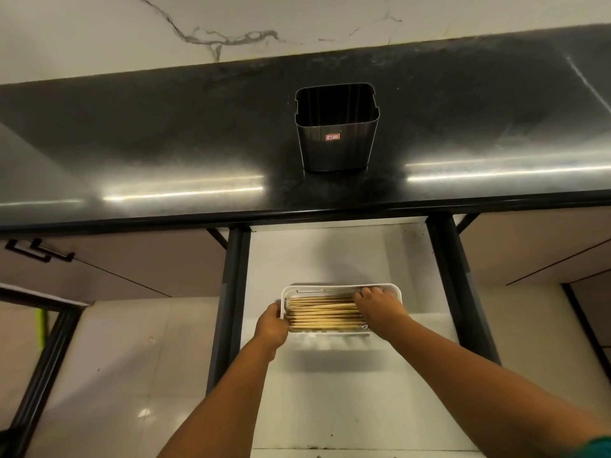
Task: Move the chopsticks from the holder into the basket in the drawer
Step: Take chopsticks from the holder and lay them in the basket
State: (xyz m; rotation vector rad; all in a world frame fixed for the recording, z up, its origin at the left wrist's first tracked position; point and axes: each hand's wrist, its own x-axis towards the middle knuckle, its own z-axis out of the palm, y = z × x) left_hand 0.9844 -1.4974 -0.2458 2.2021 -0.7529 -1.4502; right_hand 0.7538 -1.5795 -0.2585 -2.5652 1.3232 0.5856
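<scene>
Below black countertop (165,133), left hand (271,327) gripping basket (395,290), right hand (378,304) flat on chopsticks (320,312)

There was one holder (336,127) on the counter (132,143). There was one white basket (395,292) in one open drawer (330,391). Two hands showed. The chopsticks (322,312) were too many and too close to count.

A home kitchen. A glossy black countertop (165,133) spans the upper half of the frame below a white marble-veined wall (99,31). At centre, an open white drawer (330,252) slides out beneath it, flanked by brown cabinet fronts (132,259), with a dark handle (36,251) at left and pale floor tiles (115,375) at lower left.
</scene>
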